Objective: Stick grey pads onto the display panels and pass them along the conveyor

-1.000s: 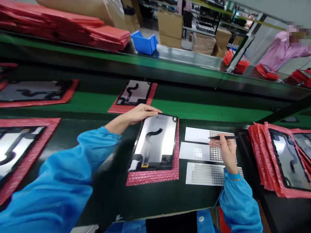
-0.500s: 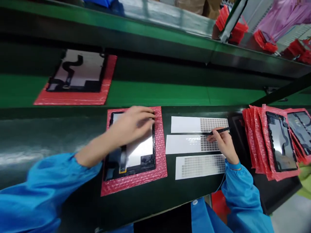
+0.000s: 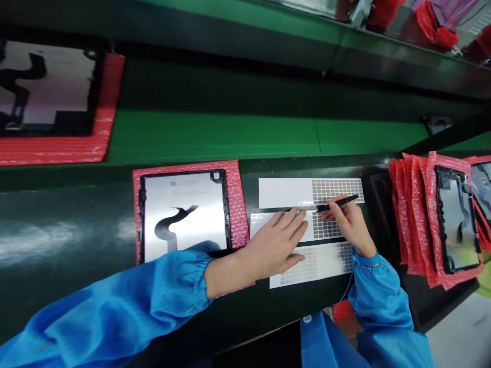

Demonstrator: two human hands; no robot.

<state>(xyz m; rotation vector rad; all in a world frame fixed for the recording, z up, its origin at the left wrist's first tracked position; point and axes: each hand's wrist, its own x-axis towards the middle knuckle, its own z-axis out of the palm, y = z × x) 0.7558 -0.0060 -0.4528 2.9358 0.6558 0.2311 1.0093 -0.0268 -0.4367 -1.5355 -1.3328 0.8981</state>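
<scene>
Dark green glossy workbench (image 3: pixel 95 204): mostly dim, hazy white glare toward its left edge.
Silver-backed rectangular display panel (image 3: pixel 192 197): bright sheen, soft shadow beside the blue fabric sleeve (image 3: pixel 164 286).
White gridded paper strip nearest the workbench's near edge (image 3: pixel 312 263): squares partly washed out.
Black-framed silver panel beyond the far left corner (image 3: pixel 57 92): dimmer, blurred.

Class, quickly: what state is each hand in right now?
Left hand: open, holding nothing visible, over the middle sheet; contact unclear.
Right hand: closed on a slim black tool.
</scene>
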